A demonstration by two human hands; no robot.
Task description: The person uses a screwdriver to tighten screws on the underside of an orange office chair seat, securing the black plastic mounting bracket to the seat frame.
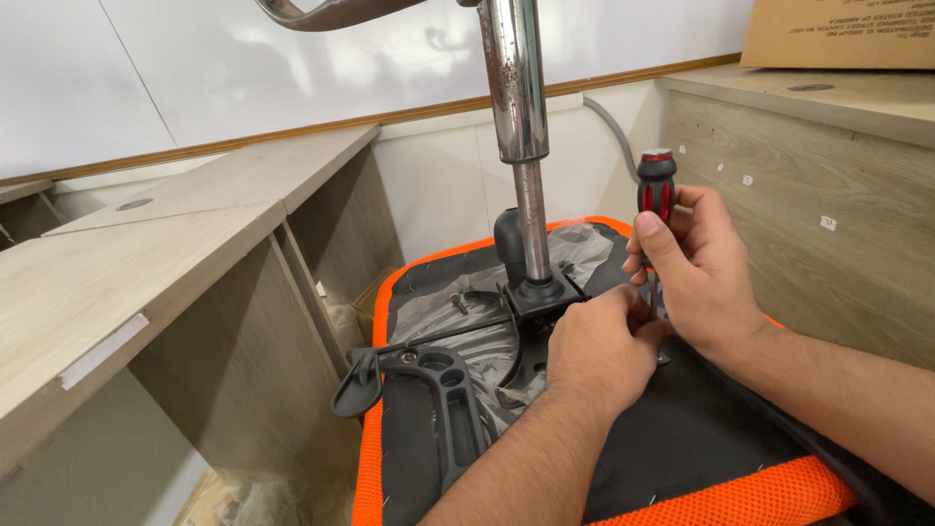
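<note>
An office chair lies upside down, its orange-edged seat underside (682,438) facing up. A chrome gas-lift column (518,107) rises from the black metal mechanism plate (536,297). My right hand (696,268) grips the red and black handle of a screwdriver (656,187), held upright with its shaft pointing down at the plate. My left hand (599,351) rests closed on the plate beside the screwdriver's tip, which it hides. A loose screw (458,302) stands on the plastic wrap to the left of the column.
A black plastic armrest bracket (438,390) lies on the seat at the left. Light wooden desks (146,263) stand on the left and a wooden panel (808,195) on the right. A cardboard box (838,34) sits at the top right.
</note>
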